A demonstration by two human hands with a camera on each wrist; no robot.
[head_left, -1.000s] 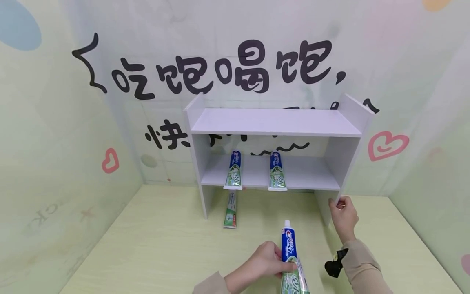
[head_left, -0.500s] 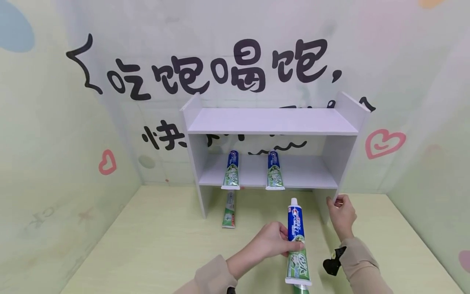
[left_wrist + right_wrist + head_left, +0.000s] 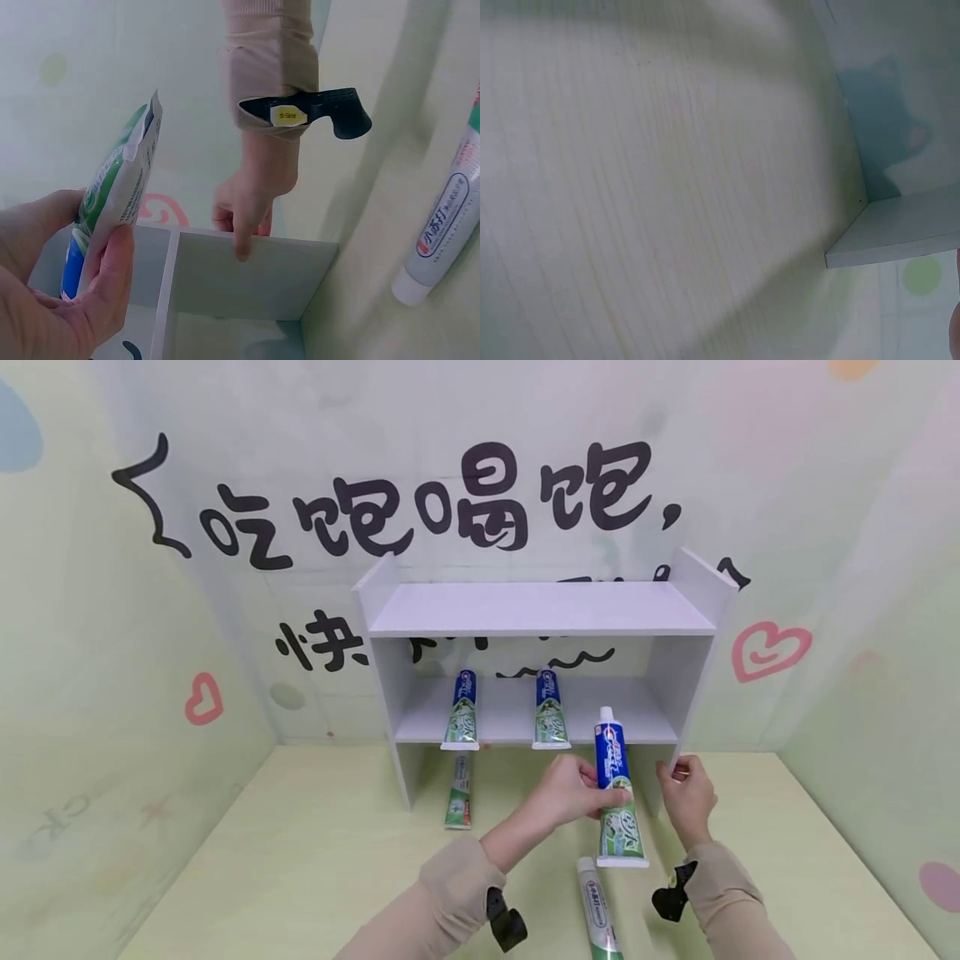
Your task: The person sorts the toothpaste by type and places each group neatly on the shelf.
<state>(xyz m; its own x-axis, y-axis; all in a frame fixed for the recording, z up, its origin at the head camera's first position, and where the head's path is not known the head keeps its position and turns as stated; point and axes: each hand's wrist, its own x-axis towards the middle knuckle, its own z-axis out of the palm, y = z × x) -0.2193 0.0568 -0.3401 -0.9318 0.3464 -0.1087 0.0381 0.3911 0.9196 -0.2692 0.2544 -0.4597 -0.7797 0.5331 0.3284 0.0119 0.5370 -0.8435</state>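
My left hand (image 3: 564, 792) grips a blue and green toothpaste tube (image 3: 621, 828) by its middle, thumb across the front and cap pointing up. In the head view the tube's cap overlaps the right part of the white shelf's middle board (image 3: 502, 706). My right hand (image 3: 690, 797) holds the front edge of the shelf's right side panel (image 3: 686, 685), low down; the left wrist view shows the thumb (image 3: 244, 236) on the panel's inner face. Two matching toothpaste tubes (image 3: 462, 714) lie on the middle board, caps to the back.
Under the middle board, a green and grey toothpaste tube (image 3: 459, 793) lies on the table (image 3: 315, 860) at left. Another white and green toothpaste tube (image 3: 596, 906) lies nearer, below the left hand. The shelf's top board (image 3: 540, 608) overhangs the middle one. Printed walls enclose the table.
My left hand has carried the blue and green toothpaste tube up and forward toward the shelf, uncovering the tube on the table. The right hand stays on the panel; the head view has shifted slightly.
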